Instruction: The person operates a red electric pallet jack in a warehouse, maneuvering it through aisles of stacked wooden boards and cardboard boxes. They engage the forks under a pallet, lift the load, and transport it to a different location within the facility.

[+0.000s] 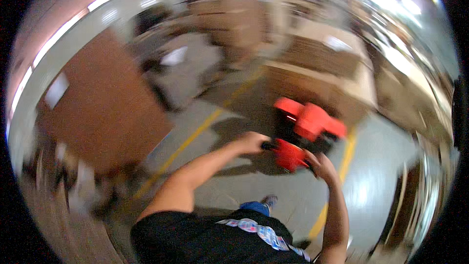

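Before me is a red and black pallet jack, blurred by motion. Its red control head points back toward my body, with a black grip on either side. My left hand is closed round the left grip, arm stretched forward. On the opposite grip my right hand is wrapped, elbow bent. Directly beyond the jack stands a stack of brown cardboard, with a white paper on its upper part. The forks are hidden from view.
Yellow floor lines run along both sides of the jack. To the left stands a tall brown cardboard stack, with a grey-topped stack farther on. More cardboard lines the right side, and upright sheets stand near right.
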Motion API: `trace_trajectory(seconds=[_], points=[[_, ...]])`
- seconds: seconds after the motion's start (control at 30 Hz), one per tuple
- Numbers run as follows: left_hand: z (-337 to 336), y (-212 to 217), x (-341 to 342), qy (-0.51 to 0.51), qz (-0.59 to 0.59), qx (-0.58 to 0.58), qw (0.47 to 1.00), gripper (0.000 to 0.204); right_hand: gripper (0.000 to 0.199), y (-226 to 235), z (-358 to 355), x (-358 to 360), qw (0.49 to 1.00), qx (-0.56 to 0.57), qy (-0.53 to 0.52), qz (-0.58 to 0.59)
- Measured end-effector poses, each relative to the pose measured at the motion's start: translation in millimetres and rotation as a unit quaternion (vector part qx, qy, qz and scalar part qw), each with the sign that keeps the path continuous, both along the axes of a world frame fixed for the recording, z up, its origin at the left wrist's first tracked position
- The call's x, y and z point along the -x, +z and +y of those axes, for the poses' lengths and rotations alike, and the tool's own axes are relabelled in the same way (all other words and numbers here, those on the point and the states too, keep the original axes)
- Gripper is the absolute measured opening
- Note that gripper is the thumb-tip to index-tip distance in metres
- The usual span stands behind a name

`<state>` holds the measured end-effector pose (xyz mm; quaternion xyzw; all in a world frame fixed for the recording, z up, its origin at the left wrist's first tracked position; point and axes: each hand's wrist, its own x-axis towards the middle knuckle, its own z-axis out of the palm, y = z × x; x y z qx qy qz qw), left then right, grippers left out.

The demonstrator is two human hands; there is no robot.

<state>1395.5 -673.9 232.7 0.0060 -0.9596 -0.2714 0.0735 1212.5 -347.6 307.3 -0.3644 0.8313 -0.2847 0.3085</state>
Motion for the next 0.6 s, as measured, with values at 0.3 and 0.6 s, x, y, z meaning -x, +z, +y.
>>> trace_trajectory(seconds=[0.3, 0.6], points=[[24.2, -68.7, 215.2, 0.082, 0.249, -0.008, 0.965, 0.084, 0.078, -77.4, 22.9, 267.9, 0.993, 0.014, -0.052, 0.105], [164.5, -200.2, 159.0, 0.367, 0.069, 0.016, 0.928, 0.12, 0.066, -189.5, -65.0, 418.7, 0.915, 0.093, 0.202, 0.337]])
